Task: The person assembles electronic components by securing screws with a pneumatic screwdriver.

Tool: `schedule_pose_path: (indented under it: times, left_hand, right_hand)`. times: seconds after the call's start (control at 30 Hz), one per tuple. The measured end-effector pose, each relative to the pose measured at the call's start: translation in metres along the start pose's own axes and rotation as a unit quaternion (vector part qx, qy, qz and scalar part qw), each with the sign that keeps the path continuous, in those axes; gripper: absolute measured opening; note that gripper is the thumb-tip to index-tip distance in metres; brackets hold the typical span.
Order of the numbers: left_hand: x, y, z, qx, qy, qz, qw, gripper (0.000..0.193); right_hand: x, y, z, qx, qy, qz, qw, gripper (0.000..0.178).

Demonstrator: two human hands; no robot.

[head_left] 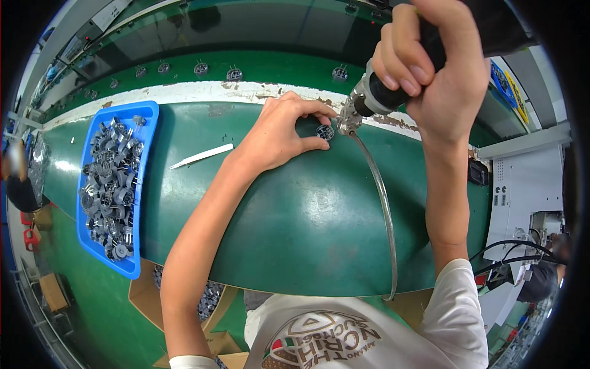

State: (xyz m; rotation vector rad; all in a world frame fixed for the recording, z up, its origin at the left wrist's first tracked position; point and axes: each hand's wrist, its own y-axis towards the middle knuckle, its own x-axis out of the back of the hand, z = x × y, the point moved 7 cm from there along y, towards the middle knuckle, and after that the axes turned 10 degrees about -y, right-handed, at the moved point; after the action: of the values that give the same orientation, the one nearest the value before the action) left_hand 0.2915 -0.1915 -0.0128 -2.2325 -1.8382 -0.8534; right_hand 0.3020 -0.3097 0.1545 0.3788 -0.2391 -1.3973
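My left hand (276, 135) rests on the green tabletop, its thumb and fingers pinching a small round dark part (324, 131) from both sides. Wrapped around the black body of a power screwdriver (382, 95) is my right hand (453, 77), raised at the upper right. The tool slants down to the left, and its metal head (349, 118) is right beside the round part; whether its tip touches the part cannot be made out. A clear hose (382, 190) runs from that head to the table's near edge. White tweezers (201, 156) lie left of my left hand.
A blue tray (147, 163) heaped with grey pronged parts stands at the left. Beyond the worn white ledge (184, 91), several similar parts sit spaced along a green belt (276, 69). Below the near edge is a cardboard box (144, 295) of small parts. A white machine (525, 190) stands right.
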Motion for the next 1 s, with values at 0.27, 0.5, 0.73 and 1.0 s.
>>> schedule_pose_path:
  times: [0.27, 0.5, 0.73, 1.0]
  left_hand:
    - [0.000, -0.001, 0.005, 0.018, -0.026, -0.004, 0.999, 0.060]
    - [-0.001, -0.001, 0.005, 0.006, -0.022, -0.010, 1.000, 0.059]
    - [-0.001, -0.001, 0.008, 0.010, -0.031, -0.005, 0.999, 0.059]
    - [-0.002, 0.001, 0.005, 0.017, -0.008, -0.001, 1.000, 0.060]
  right_hand:
    - [-0.007, -0.001, -0.012, 0.015, 0.000, 0.002, 1.000, 0.023]
    - [-0.007, -0.001, -0.015, 0.025, -0.008, 0.007, 1.000, 0.022]
    - [-0.008, 0.002, -0.021, 0.027, 0.003, 0.019, 0.999, 0.020]
    - [-0.008, 0.008, -0.024, 0.038, -0.014, 0.040, 0.998, 0.020]
